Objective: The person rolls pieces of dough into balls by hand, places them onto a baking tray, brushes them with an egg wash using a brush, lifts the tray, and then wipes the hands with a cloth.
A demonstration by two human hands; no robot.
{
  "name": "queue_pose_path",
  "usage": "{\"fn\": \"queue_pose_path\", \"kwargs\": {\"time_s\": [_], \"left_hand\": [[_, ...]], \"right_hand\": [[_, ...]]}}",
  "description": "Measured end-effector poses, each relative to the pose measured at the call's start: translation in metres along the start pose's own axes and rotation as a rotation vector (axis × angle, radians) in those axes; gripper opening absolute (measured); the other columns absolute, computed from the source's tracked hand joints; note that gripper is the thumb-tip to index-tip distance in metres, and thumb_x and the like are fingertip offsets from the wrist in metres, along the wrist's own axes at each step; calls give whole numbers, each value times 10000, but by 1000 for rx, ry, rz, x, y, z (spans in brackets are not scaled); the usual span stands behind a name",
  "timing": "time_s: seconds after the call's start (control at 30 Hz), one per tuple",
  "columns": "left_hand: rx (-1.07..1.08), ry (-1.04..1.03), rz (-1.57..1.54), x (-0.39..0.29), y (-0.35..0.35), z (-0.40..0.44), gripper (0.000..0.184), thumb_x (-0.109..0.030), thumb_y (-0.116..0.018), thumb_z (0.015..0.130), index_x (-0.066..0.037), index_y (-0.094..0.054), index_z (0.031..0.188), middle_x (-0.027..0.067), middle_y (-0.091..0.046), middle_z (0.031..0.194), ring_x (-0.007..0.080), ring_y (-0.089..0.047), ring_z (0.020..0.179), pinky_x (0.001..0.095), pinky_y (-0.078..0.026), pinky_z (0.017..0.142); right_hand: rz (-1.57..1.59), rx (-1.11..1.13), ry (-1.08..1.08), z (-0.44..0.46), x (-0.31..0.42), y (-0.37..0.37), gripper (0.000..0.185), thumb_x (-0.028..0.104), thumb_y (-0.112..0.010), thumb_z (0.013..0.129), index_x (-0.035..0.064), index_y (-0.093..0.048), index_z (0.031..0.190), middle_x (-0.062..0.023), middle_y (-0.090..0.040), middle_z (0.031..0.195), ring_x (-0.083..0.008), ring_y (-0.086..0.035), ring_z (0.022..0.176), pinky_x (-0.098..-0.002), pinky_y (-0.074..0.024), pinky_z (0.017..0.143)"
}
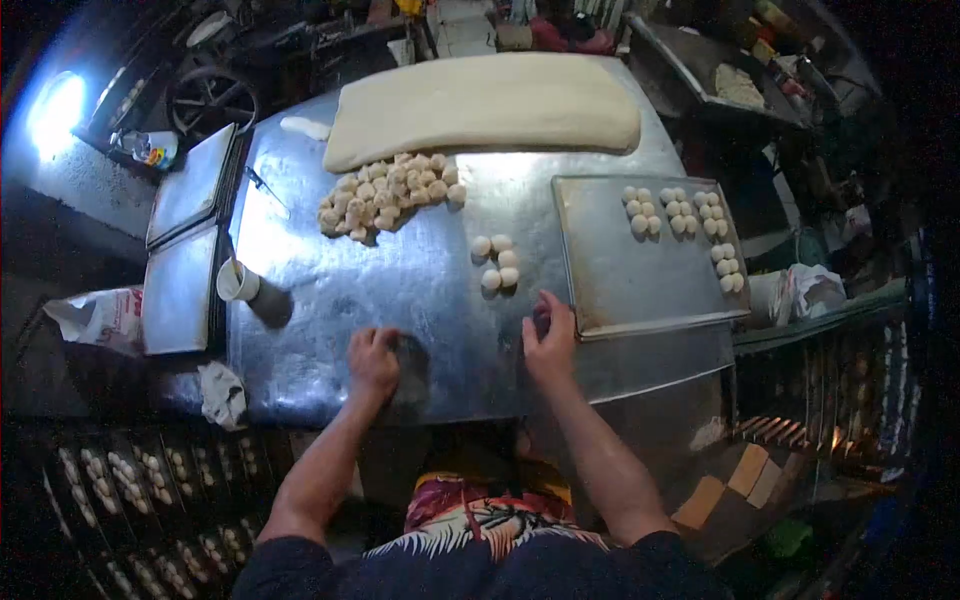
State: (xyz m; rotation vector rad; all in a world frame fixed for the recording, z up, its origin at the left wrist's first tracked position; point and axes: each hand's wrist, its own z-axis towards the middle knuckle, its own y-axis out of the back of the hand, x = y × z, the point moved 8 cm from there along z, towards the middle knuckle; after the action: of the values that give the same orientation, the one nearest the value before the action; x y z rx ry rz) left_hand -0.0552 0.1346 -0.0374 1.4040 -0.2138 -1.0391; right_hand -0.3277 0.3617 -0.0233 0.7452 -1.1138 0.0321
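Note:
My left hand [374, 362] is low over the metal table [330, 300], its fingers curled down and closed; whatever lies under them is hidden. Farther right, my right hand [550, 340] is held beside the tray's left edge, thumb and fingers apart, with nothing visible in it. Just beyond it sits a small group of smooth round dough balls [508, 258]. A heap of rough dough pieces [385, 195] lies farther back, left of those balls. On the right, a metal baking tray [640, 270] carries several clusters of dough balls [680, 212].
A long slab of dough [480, 108] stretches across the table's far side. Along the left edge are a knife [266, 190], a white cup [237, 281], stacked trays [182, 285] and a crumpled cloth [222, 395]. Racks of dough balls [135, 480] stand below left.

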Motion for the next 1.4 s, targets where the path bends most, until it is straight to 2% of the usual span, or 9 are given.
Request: {"fn": "queue_pose_path", "kwargs": {"time_s": [0.17,0.33,0.47,0.67,0.87,1.07,1.23,1.3,1.4], "left_hand": [[-25,-191,-132,36,5,75,265,10,-594,840,-93,-706,1057,167,-642,1051,414,-592,1039,500,-477,918],[-75,90,-31,63,12,19,321,4,-592,805,-117,-717,1075,141,-637,1019,399,-601,1051,526,-463,973],[-68,-178,-148,29,5,70,311,-21,-627,803,-157,-730,1063,126,-636,1016,384,-599,1020,514,-466,958],[-1,-86,-100,104,14,66,310,-12,-638,803,-134,-724,1076,139,-629,1056,381,-585,1095,487,-488,989],[-17,-284,-155,74,8,98,398,-4,-662,734,-160,-730,1093,126,-637,1024,369,-612,1006,477,-520,900],[-127,7,61,130,41,51,238,-197,-736,933,-93,-686,1141,136,-668,1066,337,-631,1060,451,-522,911],[-96,320,-339,57,20,43,318,-155,-788,919,-65,-714,1214,150,-723,1171,260,-714,1045,348,-588,867],[-54,56,-390,-26,-4,77,299,-104,-780,905,-68,-721,1195,143,-718,1166,258,-714,1046,346,-594,861],[57,-8,-468,-113,-31,125,307,-32,-787,862,-79,-738,1161,131,-698,1189,266,-715,1040,361,-596,873]], "right_hand": [[-4,60,-47,2,-2,-7,536,128,-706,913,49,-544,1418,-148,-619,1154,-305,-579,1069,-458,-476,970],[-39,44,-18,4,4,-7,512,143,-702,927,42,-559,1409,-135,-629,1133,-288,-584,1027,-435,-487,944],[-118,18,-14,7,5,-13,481,141,-701,933,46,-583,1390,-114,-636,1117,-263,-582,1014,-408,-488,935],[-114,4,-28,4,4,-17,452,139,-706,965,56,-592,1394,-83,-628,1106,-209,-589,964,-368,-502,899],[-176,10,-28,2,15,-17,413,149,-688,994,47,-595,1383,-80,-619,1114,-194,-579,961,-362,-494,911],[-140,4,-17,6,8,-15,411,160,-691,987,45,-594,1369,-93,-608,1110,-215,-579,989,-372,-484,928],[-169,4,44,11,15,-12,450,183,-718,927,58,-613,1347,-134,-629,1067,-307,-585,980,-438,-467,930],[-113,88,43,17,12,-12,464,169,-721,911,60,-612,1349,-138,-635,1073,-311,-585,981,-445,-465,925],[41,188,-53,36,6,-5,479,122,-717,887,69,-610,1351,-147,-656,1135,-328,-607,1050,-452,-467,967]]}}
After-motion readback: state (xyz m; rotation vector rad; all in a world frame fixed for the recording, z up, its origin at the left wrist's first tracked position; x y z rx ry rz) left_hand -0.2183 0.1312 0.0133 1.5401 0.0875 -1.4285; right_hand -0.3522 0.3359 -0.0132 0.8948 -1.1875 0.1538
